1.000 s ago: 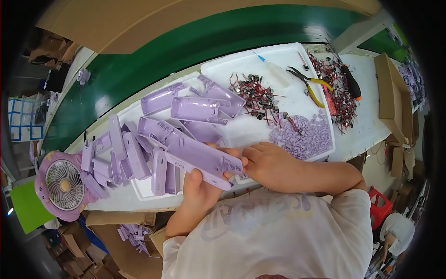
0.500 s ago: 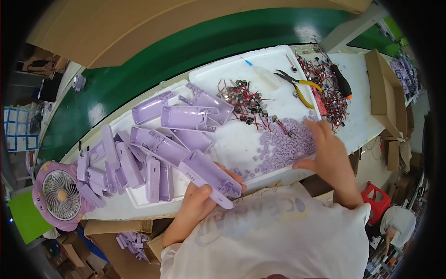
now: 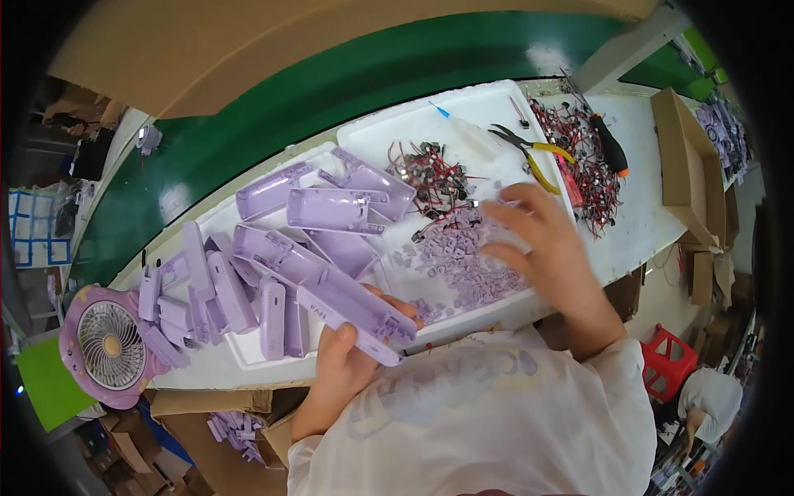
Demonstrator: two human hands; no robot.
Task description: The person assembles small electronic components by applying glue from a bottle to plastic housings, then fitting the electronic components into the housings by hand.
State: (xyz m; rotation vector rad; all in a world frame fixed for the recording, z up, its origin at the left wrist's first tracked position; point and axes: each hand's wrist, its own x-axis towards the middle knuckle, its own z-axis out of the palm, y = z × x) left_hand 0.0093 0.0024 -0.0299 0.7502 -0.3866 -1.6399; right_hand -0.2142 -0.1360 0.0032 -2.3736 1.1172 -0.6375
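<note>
My left hand point(image 3: 347, 360) grips a light-purple plastic housing half point(image 3: 356, 310), its hollow side up and small fittings at its right end. My right hand point(image 3: 542, 248) is over the heap of small purple plastic pieces point(image 3: 463, 264) with fingers apart; I see nothing between them. Just behind the heap lie small circuit boards with red and black wires point(image 3: 434, 178). More purple housings point(image 3: 335, 208) are piled to the left of the heap, some hollow side up, some on edge.
A white foam tray point(image 3: 372, 132) carries the small parts, a blue-tipped bottle point(image 3: 471, 136) and yellow-handled pliers point(image 3: 533, 153). Right of it are more wired parts point(image 3: 591, 190) and a black-orange screwdriver point(image 3: 609, 145). A purple fan point(image 3: 107, 347) stands far left, a cardboard box point(image 3: 682, 161) right.
My right hand has moved left across the small pieces, and their heap has spread leftward. My left hand and its housing have shifted slightly left.
</note>
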